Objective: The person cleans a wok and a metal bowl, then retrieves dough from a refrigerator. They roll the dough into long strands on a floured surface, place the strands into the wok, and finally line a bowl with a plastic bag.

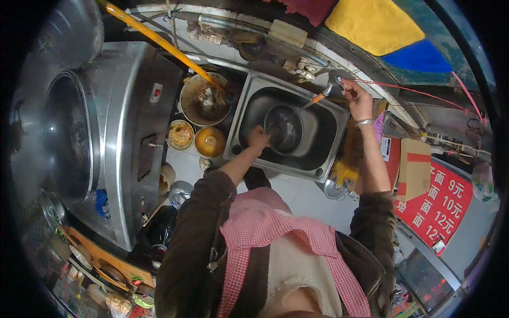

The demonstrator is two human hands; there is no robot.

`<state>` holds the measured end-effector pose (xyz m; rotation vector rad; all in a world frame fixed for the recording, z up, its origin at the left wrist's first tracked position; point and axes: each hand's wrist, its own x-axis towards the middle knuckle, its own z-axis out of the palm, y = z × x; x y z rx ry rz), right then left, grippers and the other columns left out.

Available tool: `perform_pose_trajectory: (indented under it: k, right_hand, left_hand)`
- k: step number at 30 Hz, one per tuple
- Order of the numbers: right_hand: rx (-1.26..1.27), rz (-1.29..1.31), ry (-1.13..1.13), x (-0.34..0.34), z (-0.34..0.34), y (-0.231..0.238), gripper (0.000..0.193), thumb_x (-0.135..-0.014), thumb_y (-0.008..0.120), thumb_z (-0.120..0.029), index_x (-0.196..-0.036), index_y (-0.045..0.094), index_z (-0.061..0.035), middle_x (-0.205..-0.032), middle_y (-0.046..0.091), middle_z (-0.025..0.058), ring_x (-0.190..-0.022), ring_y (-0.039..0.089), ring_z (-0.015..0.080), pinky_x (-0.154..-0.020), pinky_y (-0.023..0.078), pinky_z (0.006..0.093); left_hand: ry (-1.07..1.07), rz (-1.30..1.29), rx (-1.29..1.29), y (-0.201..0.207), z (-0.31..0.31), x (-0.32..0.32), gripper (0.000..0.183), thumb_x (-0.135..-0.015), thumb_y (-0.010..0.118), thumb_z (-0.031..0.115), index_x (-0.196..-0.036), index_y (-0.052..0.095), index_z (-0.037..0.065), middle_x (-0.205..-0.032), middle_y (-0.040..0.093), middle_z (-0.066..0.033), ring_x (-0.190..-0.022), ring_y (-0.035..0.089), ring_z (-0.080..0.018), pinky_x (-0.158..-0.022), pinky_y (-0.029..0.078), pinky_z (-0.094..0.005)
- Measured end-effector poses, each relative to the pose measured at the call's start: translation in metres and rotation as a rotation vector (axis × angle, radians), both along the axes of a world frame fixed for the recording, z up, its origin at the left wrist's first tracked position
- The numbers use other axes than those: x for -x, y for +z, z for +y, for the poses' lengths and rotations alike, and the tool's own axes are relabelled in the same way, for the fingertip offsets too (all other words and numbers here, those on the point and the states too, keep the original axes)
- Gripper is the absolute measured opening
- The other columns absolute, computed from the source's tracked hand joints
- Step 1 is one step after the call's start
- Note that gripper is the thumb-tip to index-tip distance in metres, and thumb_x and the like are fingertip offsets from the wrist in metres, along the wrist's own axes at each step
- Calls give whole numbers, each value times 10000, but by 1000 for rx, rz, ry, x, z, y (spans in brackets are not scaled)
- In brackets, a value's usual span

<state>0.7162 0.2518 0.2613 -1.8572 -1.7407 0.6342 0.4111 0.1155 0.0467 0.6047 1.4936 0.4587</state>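
A stainless steel sink (333, 153) lies in front of me. In its basin rests a round dark metal bowl (286, 130), with what looks like water inside. My left hand (258, 139) is closed on the bowl's left rim; the fingertips are partly hidden. At the sink's far right corner, my right hand (359, 100) pinches the handle of the tap (333, 84). The tap's spout has an orange section (318, 98) and points toward the bowl. Whether water is running from it is hard to make out.
Left of the sink stand a large bucket (184, 100) with scraps, a yellow container (209, 142) and a smaller tub (181, 134). A long yellow pole (159, 40) leans over the bucket. A steel stove unit (119, 127) fills the left; a cardboard box (415, 167) is at right.
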Motion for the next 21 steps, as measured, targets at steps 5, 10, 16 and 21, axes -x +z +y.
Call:
perform_pose_trajectory:
  k: [5,10,16,21]
  right_hand:
    - [-69,-86,156,4,6,7,463,-883,598,162,-1242,740,-95,-1124,762,99,-986,708,158,-874,557,291]
    - [-224,-497,145,2,-22,10,490,-880,575,123,-1325,667,-60,-1264,691,194,-1104,668,355,-972,522,436]
    - [-353,-20,407,162,-78,-29,214,-962,648,-28,-1166,712,-23,-1071,744,166,-949,704,347,-865,547,407]
    - [1,40,914,367,-129,-13,243,-918,681,-35,-1152,718,-89,-997,732,123,-884,711,332,-750,573,387]
  left_hand:
    - [-122,130,-112,-82,-24,-29,390,-838,716,150,-1203,597,85,-1071,632,-136,-970,667,-314,-803,562,-455]
    - [-130,246,-594,58,-8,55,392,-916,710,223,-1284,652,102,-1133,701,-197,-1082,660,-395,-958,520,-468]
    - [265,1131,-1026,219,-63,362,251,-879,688,115,-1128,710,94,-1115,713,-89,-976,691,-292,-853,559,-413]
    - [491,1566,-389,215,-215,587,386,-842,778,167,-1221,706,145,-1258,674,-112,-1195,597,-346,-1047,462,-449]
